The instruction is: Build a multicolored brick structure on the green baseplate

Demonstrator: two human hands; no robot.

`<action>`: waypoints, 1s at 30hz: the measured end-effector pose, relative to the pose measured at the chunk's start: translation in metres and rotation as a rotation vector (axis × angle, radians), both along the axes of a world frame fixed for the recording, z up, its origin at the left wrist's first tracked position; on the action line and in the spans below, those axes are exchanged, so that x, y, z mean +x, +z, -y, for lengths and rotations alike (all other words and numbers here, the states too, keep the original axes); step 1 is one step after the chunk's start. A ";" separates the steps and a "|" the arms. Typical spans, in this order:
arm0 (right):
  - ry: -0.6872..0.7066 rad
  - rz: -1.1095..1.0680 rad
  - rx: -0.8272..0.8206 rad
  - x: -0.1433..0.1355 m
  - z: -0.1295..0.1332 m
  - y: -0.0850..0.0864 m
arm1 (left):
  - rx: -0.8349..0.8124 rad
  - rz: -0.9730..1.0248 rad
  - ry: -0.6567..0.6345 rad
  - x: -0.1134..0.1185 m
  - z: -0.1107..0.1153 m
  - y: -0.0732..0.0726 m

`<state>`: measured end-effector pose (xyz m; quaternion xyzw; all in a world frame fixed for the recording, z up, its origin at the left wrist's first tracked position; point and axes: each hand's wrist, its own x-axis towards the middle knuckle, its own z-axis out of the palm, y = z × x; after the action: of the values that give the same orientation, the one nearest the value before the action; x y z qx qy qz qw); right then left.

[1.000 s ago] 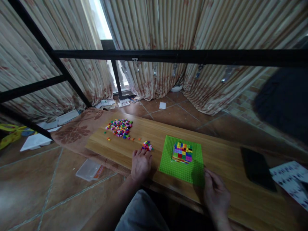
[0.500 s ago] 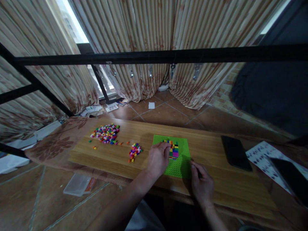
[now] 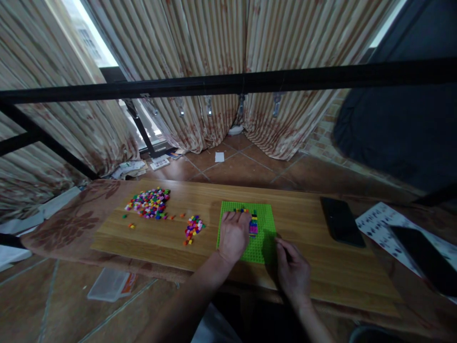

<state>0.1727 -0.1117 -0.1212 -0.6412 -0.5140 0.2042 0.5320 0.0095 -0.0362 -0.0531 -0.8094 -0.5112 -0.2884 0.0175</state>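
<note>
Striped curtains (image 3: 200,43) hang beyond a wooden board (image 3: 307,205). Left hand (image 3: 233,233), palm down, bends its fingers over the multicoloured brick block (image 3: 253,227); their grip is hidden. Right hand (image 3: 294,269) curls thumb and fingers close together beside the green baseplate's (image 3: 262,250) right edge; I cannot tell what they hold. Wood separates the baseplate from loose bricks (image 3: 193,227) leftward and a black tablet (image 3: 342,221) rightward.

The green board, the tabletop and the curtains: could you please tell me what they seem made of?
Green board: probably plastic, fairly matte, with regular studs.
Tabletop: wood or wood-look laminate, smooth with slight sheen, showing grain.
Curtains: likely matte fabric, hanging in soft, patterned folds.
</note>
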 end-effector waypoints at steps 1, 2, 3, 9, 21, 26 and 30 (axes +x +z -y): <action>-0.001 0.001 0.000 0.000 0.000 0.001 | 0.004 0.000 -0.002 0.000 0.001 0.000; -0.002 0.003 -0.001 0.000 0.000 0.001 | 0.006 0.000 -0.006 0.000 0.002 -0.001; -0.002 0.005 -0.003 0.000 0.000 0.002 | 0.008 0.000 -0.012 0.000 0.003 -0.001; 0.003 0.023 0.008 0.000 0.000 0.002 | 0.006 -0.001 -0.027 -0.003 0.008 -0.005; -0.002 0.022 0.002 0.000 -0.001 -0.001 | -0.100 0.134 -0.046 -0.012 0.011 0.005; 0.002 0.028 0.011 0.000 -0.002 -0.001 | -0.220 0.174 -0.026 -0.013 0.006 0.011; 0.011 0.030 0.015 0.001 -0.001 -0.002 | -0.239 0.136 -0.036 -0.012 0.004 0.016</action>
<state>0.1736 -0.1103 -0.1228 -0.6374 -0.5270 0.1936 0.5278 -0.0026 -0.0399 -0.0372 -0.7933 -0.5274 -0.2799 -0.1192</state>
